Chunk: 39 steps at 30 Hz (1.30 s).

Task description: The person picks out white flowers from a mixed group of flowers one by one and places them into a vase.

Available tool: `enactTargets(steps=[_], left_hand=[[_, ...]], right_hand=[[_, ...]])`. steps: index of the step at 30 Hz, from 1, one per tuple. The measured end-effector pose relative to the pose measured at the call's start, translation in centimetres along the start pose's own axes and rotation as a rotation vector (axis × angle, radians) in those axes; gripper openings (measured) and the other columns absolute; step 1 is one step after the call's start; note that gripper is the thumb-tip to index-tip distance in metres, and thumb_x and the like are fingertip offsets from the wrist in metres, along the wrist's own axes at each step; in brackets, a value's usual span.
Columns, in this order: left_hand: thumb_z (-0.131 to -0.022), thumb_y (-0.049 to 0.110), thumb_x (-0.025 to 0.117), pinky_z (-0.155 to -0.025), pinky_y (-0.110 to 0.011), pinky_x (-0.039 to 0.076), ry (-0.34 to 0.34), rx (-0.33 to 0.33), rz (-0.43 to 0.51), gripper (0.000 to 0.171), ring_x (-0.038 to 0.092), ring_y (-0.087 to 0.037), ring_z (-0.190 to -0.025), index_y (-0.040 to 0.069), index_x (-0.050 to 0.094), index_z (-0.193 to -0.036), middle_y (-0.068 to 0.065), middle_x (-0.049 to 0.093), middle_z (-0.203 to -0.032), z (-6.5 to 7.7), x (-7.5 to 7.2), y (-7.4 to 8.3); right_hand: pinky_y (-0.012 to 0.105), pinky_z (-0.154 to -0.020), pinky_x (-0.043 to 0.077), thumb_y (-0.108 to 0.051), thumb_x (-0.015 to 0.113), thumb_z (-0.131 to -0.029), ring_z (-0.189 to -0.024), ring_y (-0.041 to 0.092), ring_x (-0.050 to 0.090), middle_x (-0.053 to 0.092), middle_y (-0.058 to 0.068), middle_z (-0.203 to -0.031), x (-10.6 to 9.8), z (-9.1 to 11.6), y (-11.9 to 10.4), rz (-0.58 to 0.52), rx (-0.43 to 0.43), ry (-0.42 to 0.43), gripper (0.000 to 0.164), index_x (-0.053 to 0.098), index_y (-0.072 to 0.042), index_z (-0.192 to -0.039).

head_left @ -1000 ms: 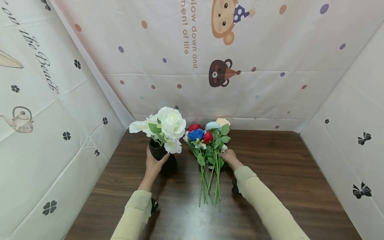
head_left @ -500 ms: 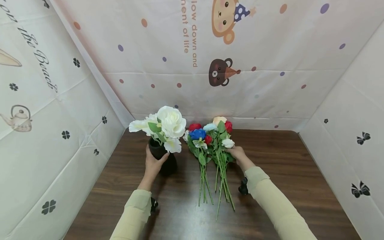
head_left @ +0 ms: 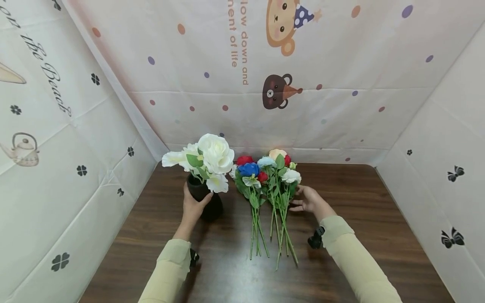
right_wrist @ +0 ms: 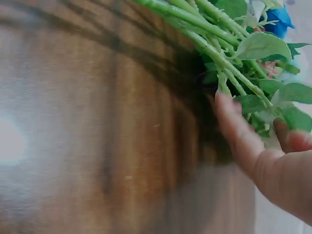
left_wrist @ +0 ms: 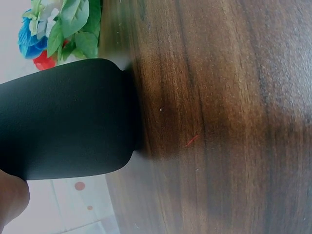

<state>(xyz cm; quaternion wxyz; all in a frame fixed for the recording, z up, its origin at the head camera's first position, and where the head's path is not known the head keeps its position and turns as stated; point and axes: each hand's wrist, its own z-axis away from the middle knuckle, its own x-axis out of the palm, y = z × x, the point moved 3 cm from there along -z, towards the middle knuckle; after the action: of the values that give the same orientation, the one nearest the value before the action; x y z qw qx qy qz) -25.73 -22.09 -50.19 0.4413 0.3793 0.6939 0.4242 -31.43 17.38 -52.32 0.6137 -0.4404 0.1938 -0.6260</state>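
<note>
My left hand (head_left: 192, 207) grips a black vase (head_left: 214, 206) round its neck, thumb on the near side. Large white artificial flowers (head_left: 216, 155) rise from the vase mouth. In the left wrist view the vase body (left_wrist: 73, 117) stands on the tabletop, with part of the thumb visible. My right hand (head_left: 311, 201) is at the right side of a loose bunch of artificial flowers, fingers extended by the green stems (head_left: 285, 227). A white flower (head_left: 291, 176) is just above its fingertips. In the right wrist view the extended fingers (right_wrist: 239, 131) are at the stems, holding none visibly.
Another cluster with a blue flower (head_left: 248, 169) and red flowers lies between the vase and the right-hand bunch. Printed cloth walls (head_left: 326, 126) border the brown wooden table (head_left: 360, 219) at the back and sides.
My right hand has shifted right and let go of the flowers, its fingers straightening. The bunch beside it has moved right, apart from the blue-flower cluster. My left hand stays on the vase.
</note>
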Motion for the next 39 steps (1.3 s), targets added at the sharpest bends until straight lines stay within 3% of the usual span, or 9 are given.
enactTargets(steps=[2, 6, 11, 14, 17, 20, 22, 26, 39], left_hand=[[-0.083, 0.015, 0.078, -0.116, -0.061, 0.028, -0.001, -0.002, -0.002, 0.099, 0.033, -0.041, -0.144, 0.007, 0.013, -0.157, -0.021, 0.029, -0.159, 0.0, 0.0, -0.1], [-0.083, 0.015, 0.078, -0.116, -0.060, 0.028, -0.009, 0.002, -0.004, 0.099, 0.033, -0.041, -0.144, 0.007, 0.013, -0.157, -0.021, 0.028, -0.159, 0.0, 0.0, -0.1], [-0.083, 0.015, 0.078, -0.117, -0.059, 0.027, 0.003, 0.008, 0.002, 0.097, 0.034, -0.040, -0.144, 0.008, 0.015, -0.157, -0.020, 0.029, -0.158, 0.0, -0.1, -0.1], [-0.084, 0.015, 0.078, -0.117, -0.059, 0.028, 0.008, 0.007, -0.002, 0.096, 0.034, -0.040, -0.144, 0.008, 0.015, -0.156, -0.020, 0.030, -0.158, -0.1, -0.1, -0.2], [-0.084, 0.015, 0.078, -0.117, -0.059, 0.028, 0.010, 0.006, -0.002, 0.096, 0.034, -0.040, -0.144, 0.008, 0.015, -0.156, -0.020, 0.031, -0.157, -0.1, 0.0, -0.2], [-0.084, 0.015, 0.078, -0.117, -0.059, 0.027, 0.010, 0.003, 0.002, 0.096, 0.034, -0.040, -0.144, 0.008, 0.015, -0.157, -0.020, 0.030, -0.158, -0.1, 0.0, -0.1], [-0.084, 0.015, 0.078, -0.117, -0.059, 0.027, 0.007, 0.001, 0.004, 0.096, 0.033, -0.040, -0.144, 0.007, 0.015, -0.157, -0.020, 0.030, -0.158, -0.1, -0.1, -0.1], [-0.084, 0.015, 0.077, -0.117, -0.059, 0.027, 0.003, 0.000, 0.008, 0.097, 0.033, -0.040, -0.144, 0.008, 0.014, -0.157, -0.020, 0.029, -0.158, 0.0, -0.2, 0.0], [-0.084, 0.016, 0.078, -0.118, -0.059, 0.026, 0.000, -0.006, 0.009, 0.097, 0.032, -0.040, -0.145, 0.008, 0.013, -0.157, -0.021, 0.029, -0.158, 0.0, -0.2, -0.1]], right_hand=[[0.059, -0.114, 0.035, -0.004, 0.019, -0.100, -0.150, 0.049, 0.012, -0.011, 0.021, -0.165, 0.0, -0.1, 0.6, 0.026, 0.014, -0.040, 0.069, -0.016, -0.020, -0.158], [0.041, -0.102, 0.052, -0.001, 0.032, -0.102, -0.146, 0.045, 0.025, 0.002, 0.030, -0.162, 0.0, -0.3, 1.6, 0.106, -0.041, -0.014, 0.076, -0.020, -0.017, -0.156], [0.026, -0.085, 0.058, 0.002, 0.048, -0.098, -0.109, 0.027, 0.060, 0.011, 0.036, -0.157, 0.2, -0.2, 2.5, 0.148, -0.123, 0.158, 0.081, -0.007, 0.000, -0.157], [0.023, -0.082, 0.058, 0.001, 0.049, -0.098, -0.086, 0.011, 0.062, 0.024, 0.031, -0.153, 0.2, -0.1, 3.0, 0.100, -0.089, 0.203, 0.069, 0.009, 0.011, -0.154], [0.020, -0.074, 0.058, -0.003, 0.050, -0.100, -0.074, 0.007, 0.063, 0.056, 0.023, -0.125, 0.1, -0.1, 3.5, 0.074, -0.005, 0.212, 0.052, 0.034, 0.011, -0.147], [0.022, -0.068, 0.058, -0.010, 0.051, -0.101, -0.070, 0.008, 0.067, 0.065, 0.005, -0.090, 0.2, -0.1, 3.7, 0.155, 0.059, 0.193, 0.040, 0.049, 0.006, -0.137], [0.024, -0.069, 0.059, -0.014, 0.052, -0.101, -0.072, 0.009, 0.069, 0.067, 0.003, -0.085, 0.4, 0.0, 3.7, 0.248, 0.064, 0.159, 0.043, 0.045, 0.007, -0.138], [0.028, -0.074, 0.060, -0.010, 0.055, -0.099, -0.077, 0.009, 0.070, 0.068, 0.013, -0.105, 0.7, 0.0, 3.6, 0.365, 0.013, 0.156, 0.057, 0.031, 0.014, -0.145], [0.021, -0.066, 0.058, -0.007, 0.051, -0.099, -0.065, 0.005, 0.063, 0.061, 0.000, -0.081, -1.2, 2.1, 2.0, 0.329, -0.155, 0.289, 0.067, 0.015, 0.019, -0.149]])
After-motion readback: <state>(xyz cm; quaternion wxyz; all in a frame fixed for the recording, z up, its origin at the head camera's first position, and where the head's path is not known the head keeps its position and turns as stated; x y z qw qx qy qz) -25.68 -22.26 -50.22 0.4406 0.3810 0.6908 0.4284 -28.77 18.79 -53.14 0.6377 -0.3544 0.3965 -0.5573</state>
